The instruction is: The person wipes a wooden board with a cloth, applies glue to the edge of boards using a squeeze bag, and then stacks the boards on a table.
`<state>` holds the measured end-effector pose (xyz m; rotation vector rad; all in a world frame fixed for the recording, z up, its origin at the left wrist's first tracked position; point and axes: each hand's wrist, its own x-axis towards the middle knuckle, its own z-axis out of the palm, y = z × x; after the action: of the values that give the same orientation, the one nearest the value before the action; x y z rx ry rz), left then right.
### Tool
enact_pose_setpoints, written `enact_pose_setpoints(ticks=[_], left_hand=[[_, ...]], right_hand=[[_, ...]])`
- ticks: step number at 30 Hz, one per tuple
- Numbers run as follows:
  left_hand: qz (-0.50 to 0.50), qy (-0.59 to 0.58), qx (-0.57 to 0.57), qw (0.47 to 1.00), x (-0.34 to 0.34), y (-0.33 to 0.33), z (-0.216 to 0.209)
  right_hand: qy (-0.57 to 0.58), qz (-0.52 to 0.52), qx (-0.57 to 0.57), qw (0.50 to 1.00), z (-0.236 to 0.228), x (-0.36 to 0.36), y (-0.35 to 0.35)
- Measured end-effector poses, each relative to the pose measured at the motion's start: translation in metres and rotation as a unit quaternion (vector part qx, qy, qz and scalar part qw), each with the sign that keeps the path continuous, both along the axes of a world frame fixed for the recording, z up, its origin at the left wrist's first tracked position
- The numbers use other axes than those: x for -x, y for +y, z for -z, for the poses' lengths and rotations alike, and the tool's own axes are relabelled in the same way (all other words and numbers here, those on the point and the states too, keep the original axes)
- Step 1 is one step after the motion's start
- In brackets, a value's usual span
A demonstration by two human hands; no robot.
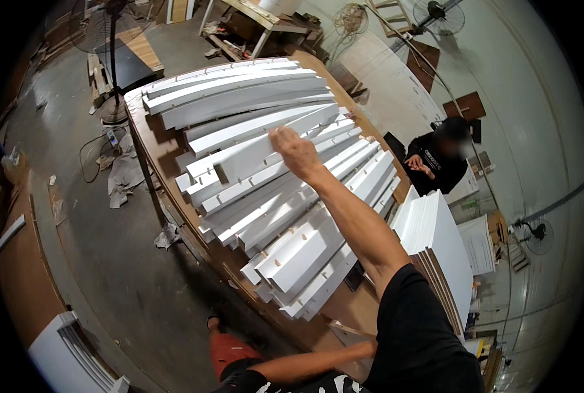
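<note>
My right hand (295, 152) reaches out over a wide spread of white strips (239, 98) lying side by side on a large table. Its fingers are closed on the upper edge of one white strip (245, 158), which stands a little above those around it. Small tan pegs or plugs dot the edges of many strips. Low in the view my left forearm (318, 364) crosses toward the right. My left hand is hidden behind my black right sleeve, so its fingers do not show.
A stack of white panels (446, 242) stands on the right, near a seated person (439, 157) in black. A standing fan (113, 65) and a workbench (259, 19) are at the back. More white panels (69, 357) lie lower left; paper scraps (125, 173) litter the floor.
</note>
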<state>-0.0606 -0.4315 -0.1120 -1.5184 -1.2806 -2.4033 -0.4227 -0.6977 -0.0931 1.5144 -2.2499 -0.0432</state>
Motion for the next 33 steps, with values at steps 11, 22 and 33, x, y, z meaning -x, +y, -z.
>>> enact_pose_setpoints(ticks=[11, 22, 33], left_hand=[[0.01, 0.039, 0.04, 0.998, 0.027, -0.019, -0.018], [0.121, -0.016, 0.201, 0.972, 0.022, -0.028, -0.045], [0.084, -0.074, 0.218, 0.969, 0.032, -0.026, -0.054]], right_hand=[[-0.119, 0.126, -0.529, 0.831, -0.04, -0.039, 0.087], [0.015, -0.041, -0.308, 0.95, -0.038, -0.065, 0.215], [-0.131, 0.075, 0.49, 0.859, -0.425, -0.199, 0.306]])
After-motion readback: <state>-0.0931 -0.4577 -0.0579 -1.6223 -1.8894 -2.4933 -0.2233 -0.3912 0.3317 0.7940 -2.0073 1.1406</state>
